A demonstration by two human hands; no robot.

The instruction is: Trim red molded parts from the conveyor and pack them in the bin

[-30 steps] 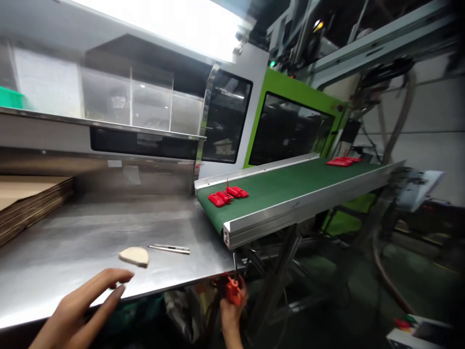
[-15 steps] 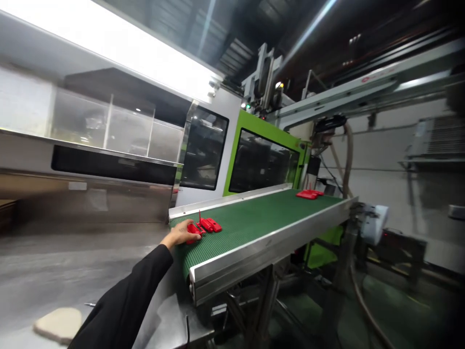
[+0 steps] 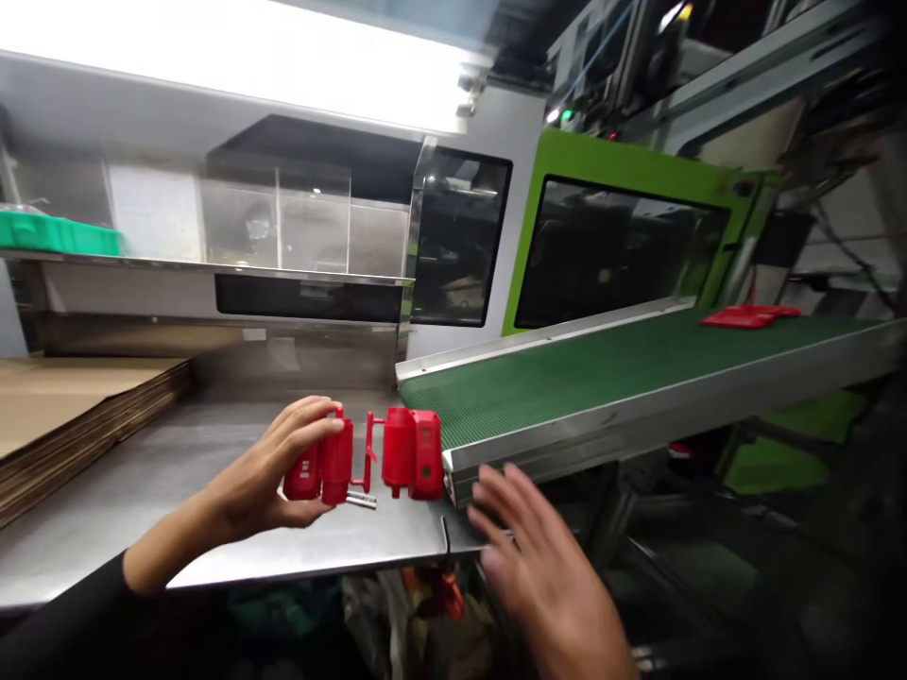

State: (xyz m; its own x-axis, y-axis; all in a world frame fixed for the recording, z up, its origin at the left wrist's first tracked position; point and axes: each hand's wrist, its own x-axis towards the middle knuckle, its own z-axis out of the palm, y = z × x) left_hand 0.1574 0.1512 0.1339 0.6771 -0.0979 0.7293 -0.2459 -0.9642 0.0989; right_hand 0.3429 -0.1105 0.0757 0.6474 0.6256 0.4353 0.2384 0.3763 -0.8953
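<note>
Leftmost, a stack of flat brown cardboard sheets [image 3: 71, 406] lies at mid-left. At lower centre, the left hand [image 3: 255, 486] wraps its fingers round one end of a red moulded plastic part [image 3: 411, 453] above the steel tabletop [image 3: 142, 472]. Lower right, the blurred right hand [image 3: 553, 576] hovers empty, fingers spread wide.

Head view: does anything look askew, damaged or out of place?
Nothing stands out: the left hand holds the red moulded plastic part over the steel table; a second red part lies flat on the green conveyor belt.
</note>
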